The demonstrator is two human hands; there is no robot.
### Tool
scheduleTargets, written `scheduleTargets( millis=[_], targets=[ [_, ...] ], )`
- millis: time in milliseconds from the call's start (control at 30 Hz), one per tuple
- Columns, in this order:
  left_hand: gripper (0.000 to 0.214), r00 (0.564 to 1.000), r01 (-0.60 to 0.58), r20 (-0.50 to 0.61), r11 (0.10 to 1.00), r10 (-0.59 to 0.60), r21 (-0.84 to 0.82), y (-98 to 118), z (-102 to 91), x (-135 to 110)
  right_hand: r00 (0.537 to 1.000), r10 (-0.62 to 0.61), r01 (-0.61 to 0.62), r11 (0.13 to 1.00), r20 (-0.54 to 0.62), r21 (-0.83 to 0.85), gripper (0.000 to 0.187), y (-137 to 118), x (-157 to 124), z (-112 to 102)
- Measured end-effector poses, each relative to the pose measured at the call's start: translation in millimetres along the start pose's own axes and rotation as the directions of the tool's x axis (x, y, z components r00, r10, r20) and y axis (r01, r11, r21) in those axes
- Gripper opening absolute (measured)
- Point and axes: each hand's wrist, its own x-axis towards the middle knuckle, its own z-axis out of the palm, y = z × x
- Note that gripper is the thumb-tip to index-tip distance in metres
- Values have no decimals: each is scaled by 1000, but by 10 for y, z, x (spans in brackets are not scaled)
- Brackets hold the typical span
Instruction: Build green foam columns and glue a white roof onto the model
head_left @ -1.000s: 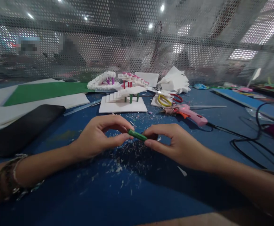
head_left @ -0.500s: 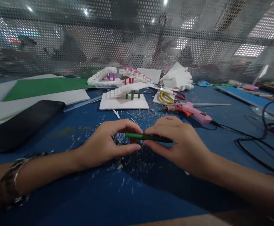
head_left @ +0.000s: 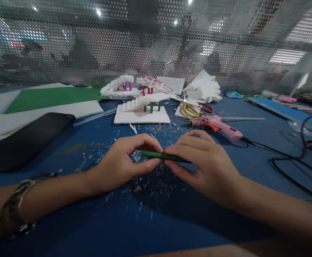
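Note:
A thin green roll (head_left: 150,154), seemingly of rolled paper, lies level between my hands above the blue table. My left hand (head_left: 125,157) curls around its left part, thumb tip pressed to its underside and fingers above and behind. My right hand (head_left: 202,157) pinches the roll's middle between thumb and forefinger; its right end runs into the shade of that palm. Beyond my hands stands a white staircase model (head_left: 142,110) on a flat base with green posts.
A pink glue gun (head_left: 224,127) with a black cord (head_left: 273,150) lies at the right, near yellow-and-red-handled scissors (head_left: 190,110). A dark phone-like slab (head_left: 29,139) and green sheet (head_left: 54,98) are at left. White scraps litter the table (head_left: 104,228). Perforated metal panel (head_left: 156,46) behind.
My left thumb has moved up against the green roll, which has shifted slightly left and turned a little. My right hand keeps its pinch. The view has shifted slightly.

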Motion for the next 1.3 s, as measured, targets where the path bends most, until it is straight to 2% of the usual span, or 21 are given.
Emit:
scheduleTargets(
  millis=[267, 533, 800, 967, 1133, 1300],
  targets=[
    [8, 999, 37, -21, 999, -36, 8, 10, -6, -8, 1000, 16, -16, 1000, -9, 14, 13, -1, 1, 6],
    [5, 996, 77, -37, 997, -77, 3, -12, -4, -11, 996, 93, -92, 992, -4, 82, 14, -1, -16, -14],
    [3, 990, 141, -16, 985, -143, -99, 1, -22, -6, 992, 126, -126, 981, 8, 149, 16, 33, 21, -70],
    [4, 987, 140, -72, 989, -143, -40, 7, -26, 15, 991, 129, -131, 984, 29, 120, 15, 90, 27, -111],
    [4, 984, 156, -90, 988, -156, -8, -2, -42, 17, 990, 131, -137, 974, 46, 180, 14, 157, 35, -155],
    [3, 989, 149, -17, 987, -148, 60, -12, -52, 16, 965, 256, -262, 932, 57, 251, 10, 187, 25, -182]
  ],
)
